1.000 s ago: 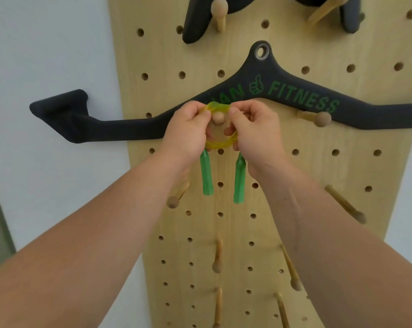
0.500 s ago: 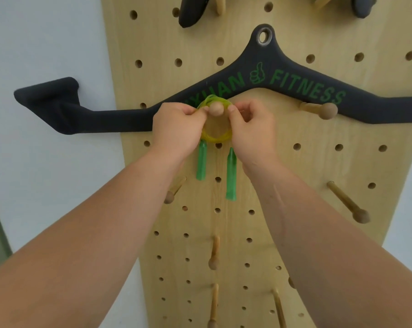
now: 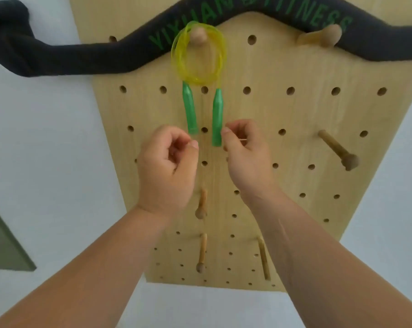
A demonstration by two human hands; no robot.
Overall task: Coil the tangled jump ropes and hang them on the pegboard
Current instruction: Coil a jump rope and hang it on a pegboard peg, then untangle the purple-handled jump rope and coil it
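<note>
- A grey wall fills the far left, with a dark green panel low at its edge.
- A black fitness bar with green lettering runs across the top of the view, its left end reaching out past the pegboard.
- My left hand hangs in front of the board below the rope handles, fingers curled loosely toward the palm, thumb and forefinger nearly meeting; this grip has nothing in it and touches nothing.
- The jump rope hangs on the board: its yellow coil is looped over a round-headed wooden peg just under the bar.
- The left green handle dangles from the bottom of the coil, its lower end just above my left thumb.
- The right green handle hangs beside it, a little lower, the two handles apart with a row of holes between them.
- Two wooden pegs stick out of the board below my hands, one above the other.
- My right hand sits just beside the tip of the right handle, fingers curled in, fingertips close to the handle; I cannot tell whether they touch it, and this grip clasps nothing.
- Another peg sits under the bar at upper right, and a long peg juts out at the right of the board.
</note>
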